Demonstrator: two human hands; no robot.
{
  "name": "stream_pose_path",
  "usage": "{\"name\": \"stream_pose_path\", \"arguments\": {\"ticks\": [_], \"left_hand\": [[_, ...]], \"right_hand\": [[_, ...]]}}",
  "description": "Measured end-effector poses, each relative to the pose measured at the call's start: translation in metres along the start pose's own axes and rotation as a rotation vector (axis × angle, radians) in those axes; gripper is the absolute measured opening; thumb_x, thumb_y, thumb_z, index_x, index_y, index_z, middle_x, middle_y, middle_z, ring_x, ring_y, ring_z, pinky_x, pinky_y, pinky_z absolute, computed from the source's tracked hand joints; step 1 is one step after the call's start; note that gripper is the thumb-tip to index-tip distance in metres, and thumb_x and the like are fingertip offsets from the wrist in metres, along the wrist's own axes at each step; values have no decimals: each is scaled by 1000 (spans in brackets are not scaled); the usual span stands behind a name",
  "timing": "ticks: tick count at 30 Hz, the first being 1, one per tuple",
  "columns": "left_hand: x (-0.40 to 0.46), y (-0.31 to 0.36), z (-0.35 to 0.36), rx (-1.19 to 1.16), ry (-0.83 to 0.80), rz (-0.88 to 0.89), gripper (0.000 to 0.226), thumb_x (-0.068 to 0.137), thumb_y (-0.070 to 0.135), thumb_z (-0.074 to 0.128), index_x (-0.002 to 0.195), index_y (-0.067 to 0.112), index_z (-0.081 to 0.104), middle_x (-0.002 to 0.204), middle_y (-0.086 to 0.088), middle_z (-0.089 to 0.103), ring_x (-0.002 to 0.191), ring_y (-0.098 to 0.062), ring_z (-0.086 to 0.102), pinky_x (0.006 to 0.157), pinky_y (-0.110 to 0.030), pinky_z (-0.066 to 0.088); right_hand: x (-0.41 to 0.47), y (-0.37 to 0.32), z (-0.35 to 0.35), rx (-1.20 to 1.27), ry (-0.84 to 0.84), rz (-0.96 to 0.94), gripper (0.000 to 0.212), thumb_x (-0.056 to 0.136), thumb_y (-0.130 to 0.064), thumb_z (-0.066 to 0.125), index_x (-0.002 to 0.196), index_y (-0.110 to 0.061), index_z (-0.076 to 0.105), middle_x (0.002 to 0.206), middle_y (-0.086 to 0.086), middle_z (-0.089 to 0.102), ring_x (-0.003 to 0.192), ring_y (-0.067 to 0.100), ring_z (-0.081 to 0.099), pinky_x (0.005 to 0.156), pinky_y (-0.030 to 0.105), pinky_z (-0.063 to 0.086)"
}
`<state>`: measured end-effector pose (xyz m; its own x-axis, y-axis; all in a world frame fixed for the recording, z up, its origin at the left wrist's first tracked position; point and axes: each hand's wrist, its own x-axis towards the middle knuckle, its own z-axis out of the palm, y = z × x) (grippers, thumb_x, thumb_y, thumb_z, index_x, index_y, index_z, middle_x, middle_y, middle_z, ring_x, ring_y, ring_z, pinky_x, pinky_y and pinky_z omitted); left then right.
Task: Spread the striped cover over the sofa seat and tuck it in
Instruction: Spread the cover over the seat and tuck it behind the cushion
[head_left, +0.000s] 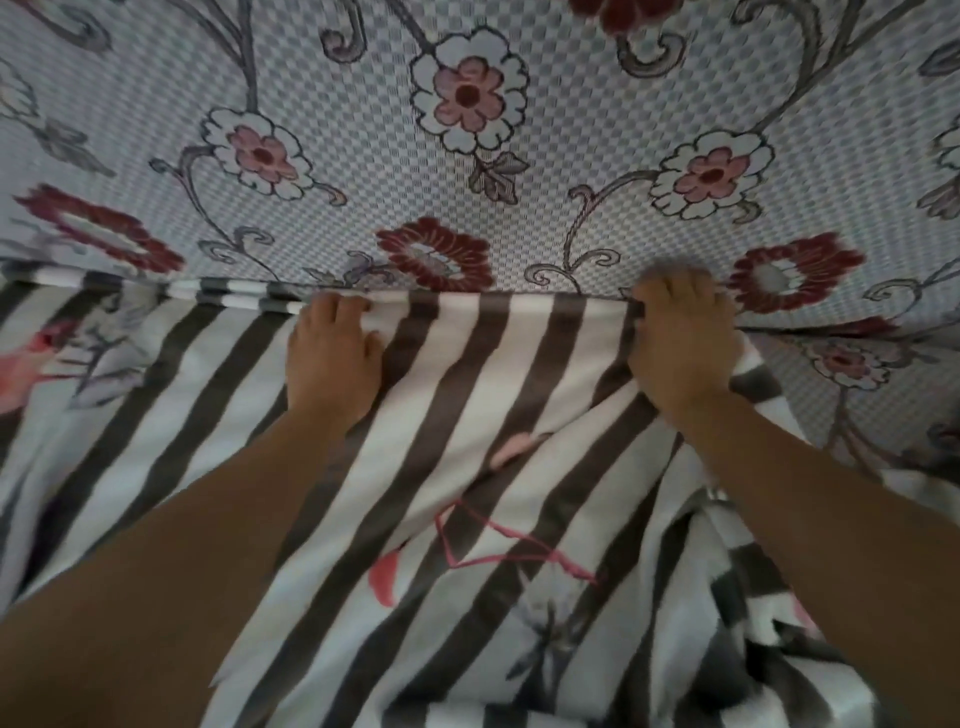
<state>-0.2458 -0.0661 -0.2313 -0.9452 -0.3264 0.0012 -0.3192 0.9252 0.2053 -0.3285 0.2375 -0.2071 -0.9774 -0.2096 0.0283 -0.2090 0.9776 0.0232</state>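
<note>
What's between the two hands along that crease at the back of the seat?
Only the striped cover: grey and white stripes run up to the crease between the left hand and right hand, under the flowered backrest. The head view shows nothing else there.

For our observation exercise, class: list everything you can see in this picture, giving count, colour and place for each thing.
Striped cover: one, grey and white stripes with pink printed figures, spread over the sofa seat, its far edge at the crease under the backrest, bunched at lower right.
Floral sofa fabric: one, pale blue-and-white check with pink and dark red flowers, on the backrest above and showing uncovered at far right.
Left hand: one, pressing the cover's far edge into the crease, fingers forward.
Right hand: one, fingers curled round the cover's edge at the crease.
</note>
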Motion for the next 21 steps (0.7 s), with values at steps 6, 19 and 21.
{"name": "stream_pose_path", "arguments": {"ticks": [6, 19, 21], "left_hand": [[19, -52, 0, 101, -209, -78, 50, 87, 36, 53, 132, 14, 44, 134, -21, 43, 124, -40, 42, 107, -49, 32], [46, -86, -3, 170, -154, -28, 67, 74, 48, 60, 130, 14, 45, 136, -11, 46, 125, -34, 42, 106, -45, 36], [48, -91, -4, 191, -243, -68, 71, 75, 55, 57, 133, 16, 45, 141, -10, 44, 129, -32, 40, 109, -42, 31]], "right_hand": [[-8, -106, 17, 299, -294, -389, 47, 96, -33, 45, 138, -14, 42, 136, 9, 49, 124, 31, 45, 97, 43, 41], [19, -140, 32, 102, -522, -200, 57, 96, -42, 31, 144, -12, 30, 145, 13, 34, 133, 35, 31, 110, 49, 28], [21, -142, 28, 92, -572, -196, 58, 95, -43, 32, 144, -11, 28, 146, 13, 32, 134, 35, 30, 111, 49, 27]]}}
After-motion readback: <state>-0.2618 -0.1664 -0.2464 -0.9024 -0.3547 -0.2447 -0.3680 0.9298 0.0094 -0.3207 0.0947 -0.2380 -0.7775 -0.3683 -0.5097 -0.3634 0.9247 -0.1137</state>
